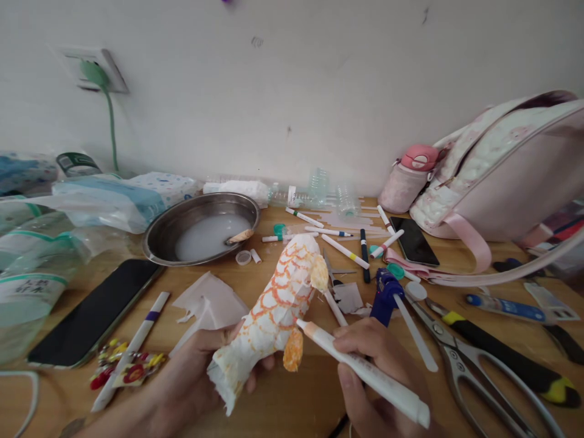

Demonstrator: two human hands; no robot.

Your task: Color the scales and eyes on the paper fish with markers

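In my left hand point(196, 371) rests a white papier-mâché fish point(278, 292), its tail end toward me and its body tilted up to the right. Orange scallop-shaped scales cover much of its body, and two yellow-orange fins stick out on the right side. The fingers of that hand wrap round the fish from below, partly hidden by it. My right hand point(378, 371) grips a white marker point(365, 368) like a pen. The marker's reddish tip touches or nearly touches the fish just above the lower fin.
A metal basin point(155, 240) of cloudy liquid stands behind, left of centre. Black phones point(95, 310) lie left and right. Loose markers point(344, 250), a blue glue gun point(385, 295), large scissors point(456, 353), a pink bottle point(406, 182) and a backpack point(515, 176) occupy the right.
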